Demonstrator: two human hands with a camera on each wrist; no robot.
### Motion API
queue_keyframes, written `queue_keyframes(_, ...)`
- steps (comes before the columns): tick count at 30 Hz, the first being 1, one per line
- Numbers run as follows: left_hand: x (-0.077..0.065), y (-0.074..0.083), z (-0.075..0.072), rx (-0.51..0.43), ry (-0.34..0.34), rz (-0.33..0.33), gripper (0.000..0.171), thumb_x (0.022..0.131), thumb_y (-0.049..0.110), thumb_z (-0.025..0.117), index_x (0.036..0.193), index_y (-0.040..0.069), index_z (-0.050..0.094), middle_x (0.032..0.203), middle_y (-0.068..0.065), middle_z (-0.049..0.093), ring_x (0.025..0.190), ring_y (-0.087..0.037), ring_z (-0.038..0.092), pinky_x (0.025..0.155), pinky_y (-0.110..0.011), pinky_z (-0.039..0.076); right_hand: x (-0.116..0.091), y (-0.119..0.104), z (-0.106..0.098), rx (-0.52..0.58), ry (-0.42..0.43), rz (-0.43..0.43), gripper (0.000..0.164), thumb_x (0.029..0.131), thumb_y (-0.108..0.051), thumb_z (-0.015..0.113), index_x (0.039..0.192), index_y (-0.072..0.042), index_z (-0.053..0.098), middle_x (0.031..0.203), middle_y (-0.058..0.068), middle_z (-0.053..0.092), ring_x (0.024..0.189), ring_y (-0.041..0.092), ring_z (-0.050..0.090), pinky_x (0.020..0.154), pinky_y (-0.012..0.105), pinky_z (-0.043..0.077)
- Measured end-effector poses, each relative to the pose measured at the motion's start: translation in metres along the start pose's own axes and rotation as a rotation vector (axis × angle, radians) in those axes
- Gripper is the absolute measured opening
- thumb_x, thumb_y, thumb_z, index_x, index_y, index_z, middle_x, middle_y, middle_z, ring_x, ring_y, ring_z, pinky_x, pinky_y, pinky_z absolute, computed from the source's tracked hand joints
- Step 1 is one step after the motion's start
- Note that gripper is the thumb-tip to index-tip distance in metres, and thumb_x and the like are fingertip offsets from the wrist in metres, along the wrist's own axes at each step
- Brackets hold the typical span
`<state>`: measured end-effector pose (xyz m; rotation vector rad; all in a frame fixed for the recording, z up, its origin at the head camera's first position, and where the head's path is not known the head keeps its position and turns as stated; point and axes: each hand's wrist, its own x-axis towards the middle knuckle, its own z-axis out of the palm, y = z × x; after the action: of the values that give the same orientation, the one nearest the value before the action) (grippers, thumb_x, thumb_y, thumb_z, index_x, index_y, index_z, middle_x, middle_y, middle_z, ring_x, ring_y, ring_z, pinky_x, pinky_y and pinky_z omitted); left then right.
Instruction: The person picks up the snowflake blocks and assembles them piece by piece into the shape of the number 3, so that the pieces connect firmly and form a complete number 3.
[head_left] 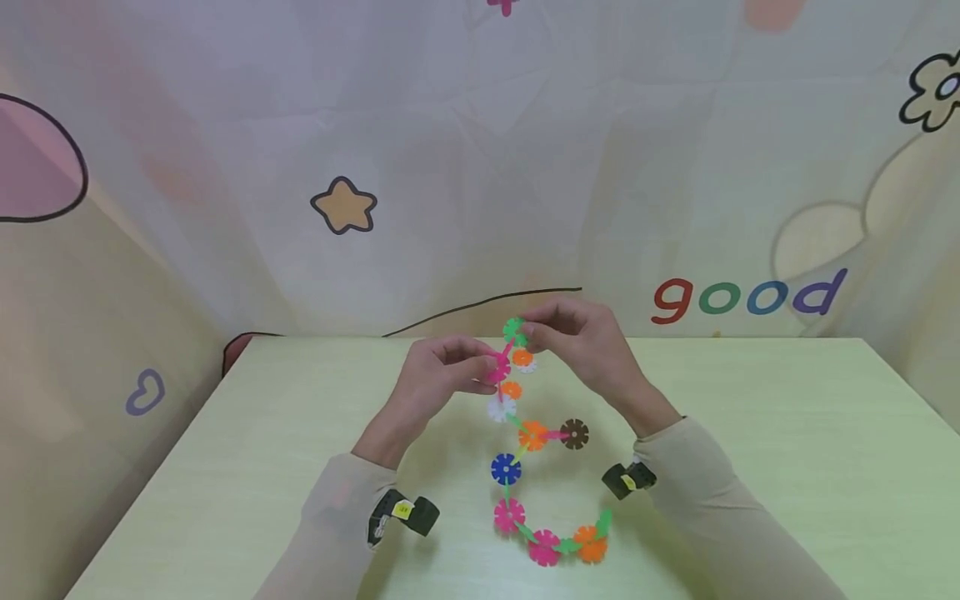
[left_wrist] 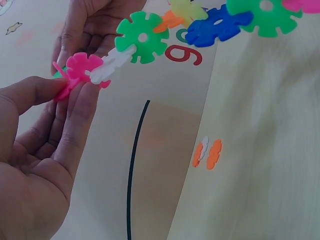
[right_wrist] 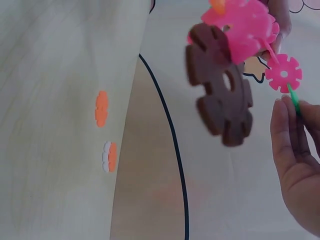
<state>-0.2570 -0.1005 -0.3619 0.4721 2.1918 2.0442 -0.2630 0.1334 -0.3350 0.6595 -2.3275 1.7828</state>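
A chain of notched plastic snowflake discs hangs in the air, held near its upper end. My left hand (head_left: pixel 435 375) pinches a pink disc (head_left: pixel 500 367) between thumb and fingers. Up and to the right, my right hand (head_left: pixel 588 342) pinches a green disc (head_left: pixel 513 332) at the chain's end. In the right wrist view the green disc (right_wrist: pixel 293 99) meets a pink disc (right_wrist: pixel 283 73) edge-on. Lower down come a white disc (head_left: pixel 501 407), an orange disc (head_left: pixel 533 436) with a brown disc (head_left: pixel 574 433) branching off, and a blue disc (head_left: pixel 506 468). Several pink, green and orange discs curve below.
On the pale table (head_left: pixel 225 467), behind the chain, lie a loose orange disc (left_wrist: pixel 214 154) and another orange disc (left_wrist: pixel 197 154) against a white disc (left_wrist: pixel 204 148). A printed cloth (head_left: pixel 465 208) hangs behind the table's far edge. Each sleeve carries a small black wrist camera (head_left: pixel 630 479).
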Motion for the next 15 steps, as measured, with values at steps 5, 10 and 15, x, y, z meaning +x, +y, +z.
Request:
queue_keyframes(5,-0.001,-0.002,0.0,-0.007,-0.02,-0.006,0.015,0.101,0.01,0.072,0.11,-0.001,0.077,0.102,-0.014,0.077,0.087,-0.029,0.079,0.09,-0.039,0.063,0.0,0.002,-0.001,-0.011,-0.044,0.006,0.023,0.099,-0.014,0.078,0.121,-0.007,0.077,0.107,0.007,0.077,0.093,0.027,0.076,0.092,0.04,0.061)
queue_keyframes(10,-0.002,0.0,-0.002,-0.008,0.008,0.017,0.021,0.101,0.015,0.074,0.116,0.001,0.077,0.108,-0.012,0.076,0.091,-0.028,0.077,0.09,-0.038,0.063,0.004,0.002,-0.002,-0.067,-0.1,-0.005,0.025,0.1,-0.012,0.077,0.124,-0.006,0.077,0.114,0.006,0.077,0.096,0.023,0.077,0.096,0.045,0.06)
queue_keyframes(15,-0.002,0.001,-0.004,-0.015,0.033,0.034,0.025,0.1,0.016,0.075,0.12,0.001,0.076,0.108,-0.012,0.075,0.092,-0.026,0.076,0.089,-0.039,0.063,0.012,-0.004,-0.002,-0.151,-0.178,0.0,0.022,0.099,-0.015,0.078,0.12,-0.008,0.078,0.108,0.003,0.078,0.098,0.022,0.076,0.094,0.047,0.059)
